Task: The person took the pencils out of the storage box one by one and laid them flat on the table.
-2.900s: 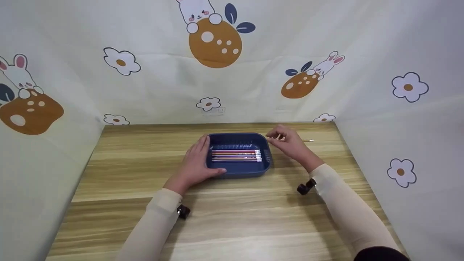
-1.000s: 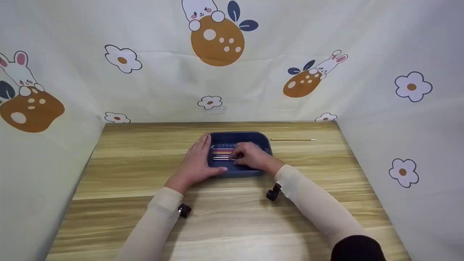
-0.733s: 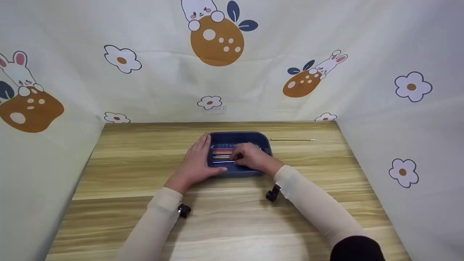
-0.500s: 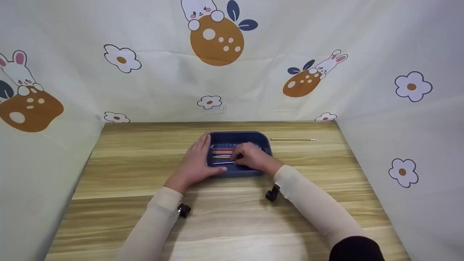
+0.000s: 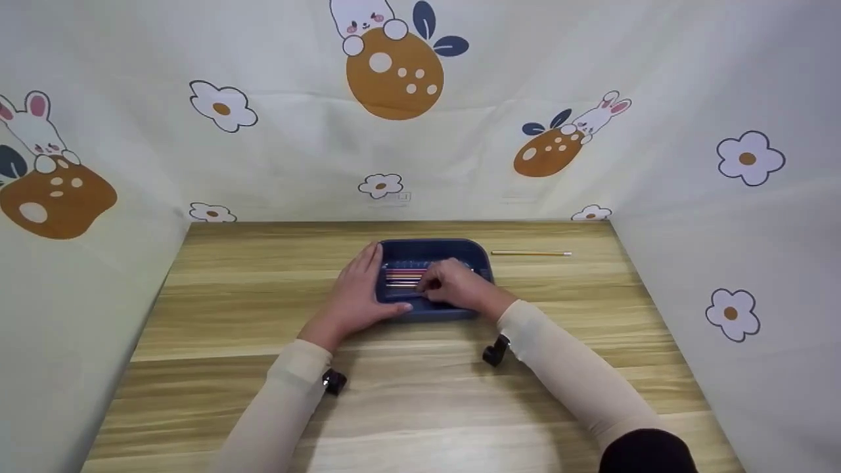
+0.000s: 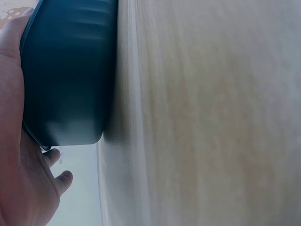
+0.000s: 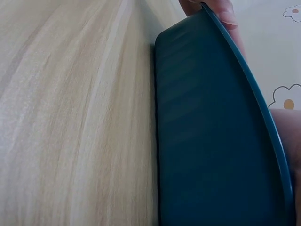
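Observation:
A dark blue plastic tray (image 5: 430, 242) sits toward the back of the table, with several pencils (image 5: 402, 277) lying side by side inside it. My left hand (image 5: 355, 289) holds the tray's left end, fingers along the side and thumb over the near rim. In the left wrist view this hand (image 6: 19, 141) grips the tray (image 6: 70, 75) at its edge. My right hand (image 5: 456, 284) reaches into the tray, and its fingertips pinch a dark pencil (image 5: 402, 295) lying nearer the front wall than the others. The hand covers the right ends of the pencils.
A yellow pencil (image 5: 531, 253) with a white end lies on the wooden table (image 5: 420, 394) just right of the tray. Patterned cloth (image 5: 282, 164) with bunnies and flowers encloses the table at the back and both sides.
My right hand has moved from the yellow pencil on the table into the tray. Within the last second, one pencil has come apart from the row toward the front wall. My left hand stays put.

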`<state>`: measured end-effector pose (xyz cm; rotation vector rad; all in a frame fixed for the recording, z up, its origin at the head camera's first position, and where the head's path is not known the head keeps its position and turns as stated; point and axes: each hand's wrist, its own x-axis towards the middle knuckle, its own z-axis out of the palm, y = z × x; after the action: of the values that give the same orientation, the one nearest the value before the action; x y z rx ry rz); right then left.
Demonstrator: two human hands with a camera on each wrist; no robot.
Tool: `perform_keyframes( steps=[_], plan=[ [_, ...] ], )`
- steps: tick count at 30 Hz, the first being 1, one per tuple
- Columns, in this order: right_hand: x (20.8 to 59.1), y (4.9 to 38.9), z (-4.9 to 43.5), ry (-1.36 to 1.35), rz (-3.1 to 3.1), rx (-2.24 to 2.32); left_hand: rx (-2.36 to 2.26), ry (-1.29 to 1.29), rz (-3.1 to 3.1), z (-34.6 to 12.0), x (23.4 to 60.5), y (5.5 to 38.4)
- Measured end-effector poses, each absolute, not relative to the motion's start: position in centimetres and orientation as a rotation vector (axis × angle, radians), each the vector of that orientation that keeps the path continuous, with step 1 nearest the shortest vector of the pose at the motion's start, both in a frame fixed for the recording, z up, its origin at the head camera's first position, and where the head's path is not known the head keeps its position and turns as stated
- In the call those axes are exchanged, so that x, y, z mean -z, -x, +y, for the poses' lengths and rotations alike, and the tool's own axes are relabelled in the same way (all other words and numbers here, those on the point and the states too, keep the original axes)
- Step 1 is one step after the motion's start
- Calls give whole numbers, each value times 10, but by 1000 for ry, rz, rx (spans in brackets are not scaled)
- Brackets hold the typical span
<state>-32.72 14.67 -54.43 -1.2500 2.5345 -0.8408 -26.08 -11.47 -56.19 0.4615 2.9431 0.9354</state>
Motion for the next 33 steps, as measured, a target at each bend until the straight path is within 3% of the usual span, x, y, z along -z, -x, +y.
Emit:
perform_keyframes(
  steps=[33],
  plan=[
    [509, 334, 190, 1089, 2398, 1217, -948, -463, 2922, -114, 560, 261]
  ],
)
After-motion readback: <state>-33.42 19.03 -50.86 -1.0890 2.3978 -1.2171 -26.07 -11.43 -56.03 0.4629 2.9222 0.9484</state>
